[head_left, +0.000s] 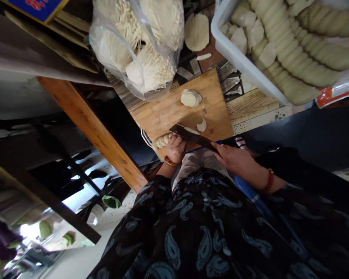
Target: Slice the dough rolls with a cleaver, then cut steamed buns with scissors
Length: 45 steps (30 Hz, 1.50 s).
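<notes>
My right hand (235,161) grips the handle of a dark steel cleaver (189,135), whose blade lies across the near part of a bamboo cutting board (174,110). My left hand (176,149) is curled over a ridged roll of pale dough (162,141) at the board's edge, next to the blade. A small cut slice of dough (201,125) lies just beyond the cleaver. Farther up the board sits a stack of flattened dough pieces (190,98).
A white plastic tub (235,50) holds long rolls and chunks of dough. A clear bag of enoki-like white strands (136,46) stands beside it, with a flat dough disc (197,32) between them. A wooden table edge (90,128) runs along the left. A sandalled foot (241,142) shows below.
</notes>
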### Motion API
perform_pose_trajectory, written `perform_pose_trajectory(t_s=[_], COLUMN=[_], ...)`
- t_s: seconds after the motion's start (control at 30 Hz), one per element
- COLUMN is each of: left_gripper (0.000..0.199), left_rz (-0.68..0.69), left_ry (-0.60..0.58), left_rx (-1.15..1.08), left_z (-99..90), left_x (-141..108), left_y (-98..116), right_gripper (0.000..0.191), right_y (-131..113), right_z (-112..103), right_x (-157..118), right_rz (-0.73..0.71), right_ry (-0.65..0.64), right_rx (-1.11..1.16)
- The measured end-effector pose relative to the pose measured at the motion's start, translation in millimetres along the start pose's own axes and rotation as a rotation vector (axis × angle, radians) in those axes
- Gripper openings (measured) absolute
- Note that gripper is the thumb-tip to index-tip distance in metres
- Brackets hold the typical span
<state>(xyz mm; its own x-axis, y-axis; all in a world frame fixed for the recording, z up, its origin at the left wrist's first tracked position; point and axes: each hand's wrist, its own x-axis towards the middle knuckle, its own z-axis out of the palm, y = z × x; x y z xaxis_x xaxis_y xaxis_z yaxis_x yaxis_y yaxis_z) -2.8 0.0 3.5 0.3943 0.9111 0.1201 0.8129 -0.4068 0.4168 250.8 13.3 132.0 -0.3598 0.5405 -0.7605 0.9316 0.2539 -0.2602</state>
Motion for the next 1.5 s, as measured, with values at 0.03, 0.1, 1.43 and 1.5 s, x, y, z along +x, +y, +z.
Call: perform_pose_trajectory(t_s=[0.03, 0.1, 1.43, 1.5], left_gripper=[0.027, 0.028, 0.029, 0.029], left_rz=[0.0, 0.002, 0.0, 0.005], left_ry=[0.004, 0.011, 0.083, 0.081], left_rx=[0.01, 0.011, 0.026, 0.033], left_z=[-0.5, -1.9, 0.4, 0.5], left_x=[1, 2, -1, -2], left_y=[0, 0, 5, 5], right_gripper=[0.049, 0.049, 0.049, 0.049], right_y=[-1, -2, 0, -1], right_z=[0, -2, -5, -5], right_x=[3, 7, -40, -39], right_rz=[-0.004, -0.023, -0.038, -0.032], right_ry=[-0.004, 0.0, 0.101, 0.104], right_rx=[-0.004, 0.003, 0.079, 0.059])
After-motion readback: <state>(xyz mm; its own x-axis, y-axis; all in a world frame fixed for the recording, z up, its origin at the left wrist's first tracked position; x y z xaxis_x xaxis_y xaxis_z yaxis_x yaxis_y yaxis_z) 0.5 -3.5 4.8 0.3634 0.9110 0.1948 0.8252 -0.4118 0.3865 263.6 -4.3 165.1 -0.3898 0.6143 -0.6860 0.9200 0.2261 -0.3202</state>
